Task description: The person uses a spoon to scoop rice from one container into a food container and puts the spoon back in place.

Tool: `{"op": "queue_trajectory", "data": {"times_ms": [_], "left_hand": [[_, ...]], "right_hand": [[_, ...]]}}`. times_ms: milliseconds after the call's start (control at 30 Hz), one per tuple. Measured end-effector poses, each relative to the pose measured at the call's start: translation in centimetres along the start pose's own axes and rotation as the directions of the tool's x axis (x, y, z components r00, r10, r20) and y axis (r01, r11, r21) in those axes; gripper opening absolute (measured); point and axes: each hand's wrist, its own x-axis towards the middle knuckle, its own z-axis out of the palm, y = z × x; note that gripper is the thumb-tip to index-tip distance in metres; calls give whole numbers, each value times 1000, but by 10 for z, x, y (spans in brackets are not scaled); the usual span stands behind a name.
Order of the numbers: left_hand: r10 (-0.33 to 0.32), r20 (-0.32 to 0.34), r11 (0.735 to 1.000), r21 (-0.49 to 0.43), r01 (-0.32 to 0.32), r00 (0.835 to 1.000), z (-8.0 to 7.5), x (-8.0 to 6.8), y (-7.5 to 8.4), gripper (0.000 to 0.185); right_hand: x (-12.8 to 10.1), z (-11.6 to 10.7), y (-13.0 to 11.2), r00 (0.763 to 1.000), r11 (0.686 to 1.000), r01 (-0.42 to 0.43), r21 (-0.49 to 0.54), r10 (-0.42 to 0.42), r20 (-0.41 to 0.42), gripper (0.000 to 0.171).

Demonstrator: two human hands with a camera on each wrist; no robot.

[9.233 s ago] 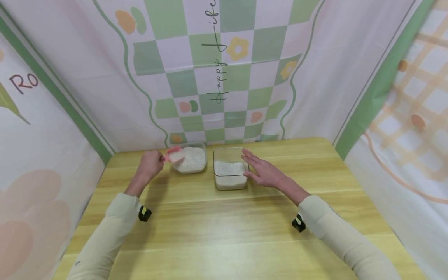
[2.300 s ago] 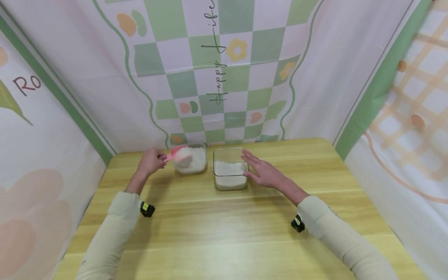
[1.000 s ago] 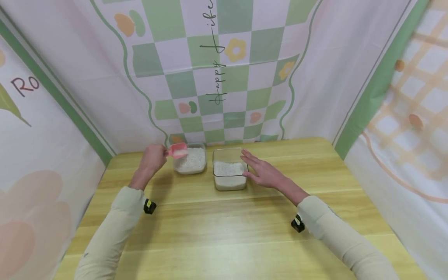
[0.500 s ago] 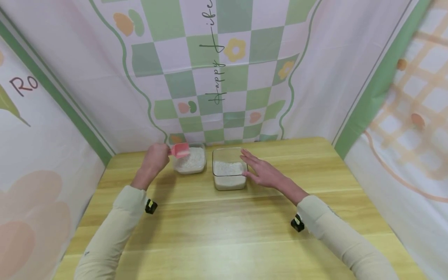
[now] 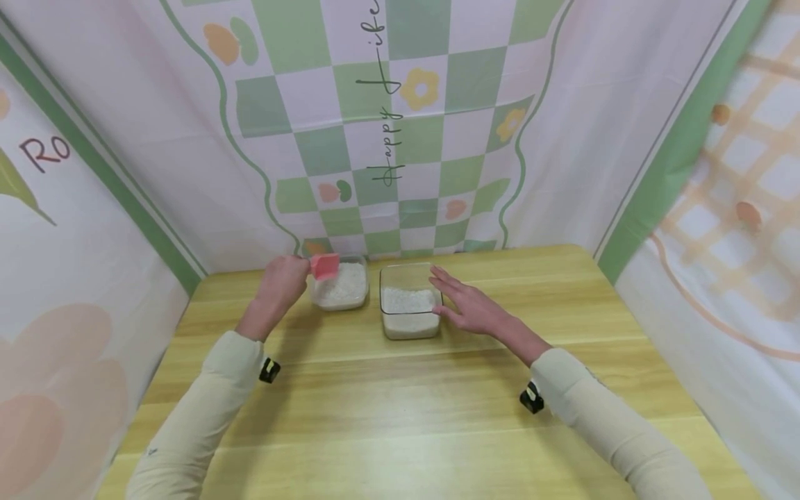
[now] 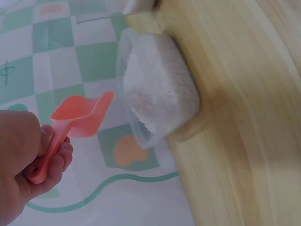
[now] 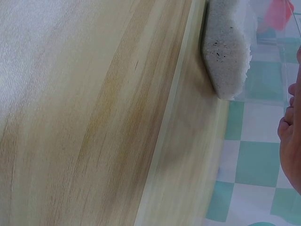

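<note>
My left hand (image 5: 280, 285) grips the handle of a pink scoop (image 6: 84, 117), fingers curled round it. The scoop is held tilted above the left side of a translucent plastic container (image 5: 340, 304); its bowl looks empty in the left wrist view. White grains (image 5: 348, 281) fill much of that container. To its right stands a taller clear glass container (image 5: 412, 313), about half full of white grains (image 7: 228, 52) with a few dark specks in the right wrist view. My right hand (image 5: 478, 309) rests against the right side of the glass container, fingers extended.
Both containers stand near the back edge of a wooden table (image 5: 400, 410). A patterned curtain (image 5: 400, 139) hangs right behind them, and more fabric hangs at both sides.
My left hand has moved slightly right and turned the scoop. White grains heaped in the scoop earlier no longer show in it. My right hand and both containers have stayed in place.
</note>
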Motion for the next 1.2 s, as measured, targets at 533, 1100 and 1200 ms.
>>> {"op": "queue_trajectory", "data": {"times_ms": [533, 1100, 1200], "left_hand": [[176, 24, 977, -130, -172, 984, -53, 13, 36, 26], [567, 174, 808, 70, -585, 805, -55, 55, 114, 21], [603, 216, 773, 79, -629, 768, -44, 62, 127, 16]], "right_hand": [[1, -3, -3, 1000, 1000, -13, 4, 13, 19, 65], [-1, 0, -1, 1000, 1000, -11, 1, 11, 3, 65], [-1, -1, 0, 1000, 1000, -5, -1, 5, -3, 64]]}}
